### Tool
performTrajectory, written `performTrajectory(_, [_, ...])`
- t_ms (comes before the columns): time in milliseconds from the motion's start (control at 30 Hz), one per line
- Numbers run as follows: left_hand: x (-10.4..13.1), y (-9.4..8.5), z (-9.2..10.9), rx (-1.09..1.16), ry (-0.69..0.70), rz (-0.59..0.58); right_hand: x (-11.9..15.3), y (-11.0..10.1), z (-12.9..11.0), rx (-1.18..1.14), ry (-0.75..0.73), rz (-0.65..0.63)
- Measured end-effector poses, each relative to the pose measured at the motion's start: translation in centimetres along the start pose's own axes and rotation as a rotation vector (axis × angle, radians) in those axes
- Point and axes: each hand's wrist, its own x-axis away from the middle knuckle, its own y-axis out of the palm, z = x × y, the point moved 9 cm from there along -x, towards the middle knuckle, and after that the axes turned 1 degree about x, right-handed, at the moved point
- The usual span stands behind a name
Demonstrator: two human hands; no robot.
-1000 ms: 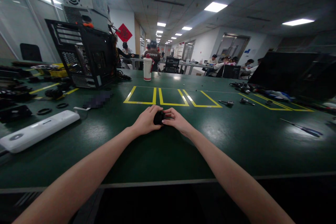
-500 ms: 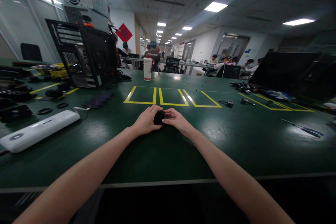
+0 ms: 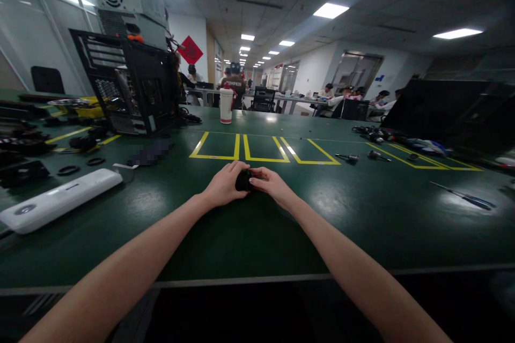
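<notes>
Between my two hands, over the green table [image 3: 249,230], is a small black rounded part [image 3: 242,180] whose kind I cannot make out. My left hand [image 3: 224,185] is closed around its left side, with the thumb low and the fingers over the top. From the right, the thumb and fingertips of my right hand [image 3: 270,183] pinch its edge. The fingers hide much of the part. Just beyond my hands, yellow tape outlines [image 3: 267,160] mark the tabletop.
To the left lie a long white device [image 3: 60,198], black rings [image 3: 68,170] and a black computer case [image 3: 140,86] with power supplies stacked on it. A white tumbler [image 3: 226,106] stands farther back. Toward the right are metal-tipped parts [image 3: 348,157], a screwdriver [image 3: 475,201] and a dark monitor [image 3: 450,112].
The fingers of my right hand have shifted slightly at the black part's edge. My left hand and the things on the table look unmoved.
</notes>
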Motion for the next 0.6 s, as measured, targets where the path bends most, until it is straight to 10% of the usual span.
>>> performTrajectory(600, [0.05,0.14,-0.08,-0.010,-0.001,-0.011,0.18,0.32,-0.40,-0.018,-0.026,-0.040])
